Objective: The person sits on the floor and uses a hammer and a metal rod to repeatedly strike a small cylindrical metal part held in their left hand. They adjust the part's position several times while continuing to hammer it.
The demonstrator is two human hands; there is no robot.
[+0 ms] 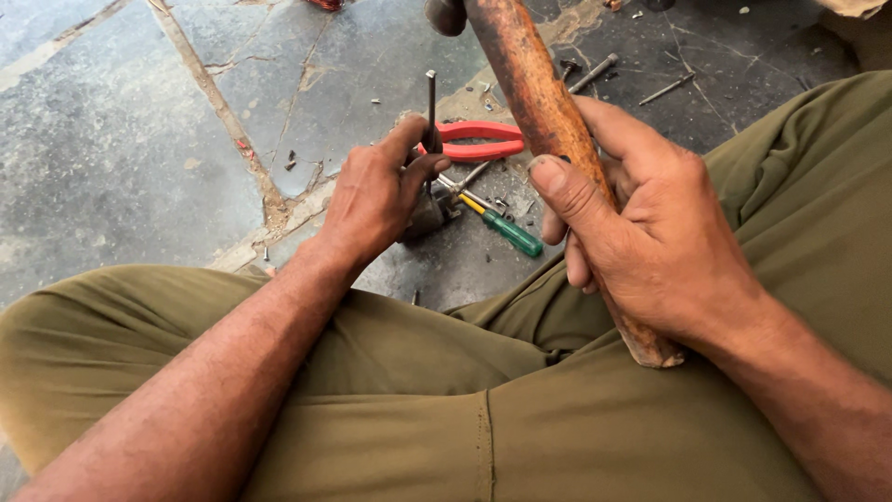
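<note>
A thin steel punch (431,107) stands upright on the stone floor (111,149), just in front of the person's crossed legs, its flat top free and its foot hidden behind a small dark metal part (426,216) — possibly a block or fitting; the view is too poor to tell. The left hand (376,195) pinches the punch low down between thumb and forefinger, the other fingers curled against the dark part. It looks stiff and light, smooth enough to slip, so a hold near its base, clear of the top, seems the sound place.

The right hand (650,232) is wrapped tight around a worn wooden hammer handle (548,121), thumb laid along the shaft, gripping near the butt end; the dark head (446,14) shows at the top edge of the frame. The hammer is likely head-heavy, and the rough wood should give a sure grip.

Behind the punch lie red-handled pliers (478,141), and just beside it a screwdriver (502,231) with a green and yellow handle. Loose nails (595,72) lie scattered farther off on the floor.
</note>
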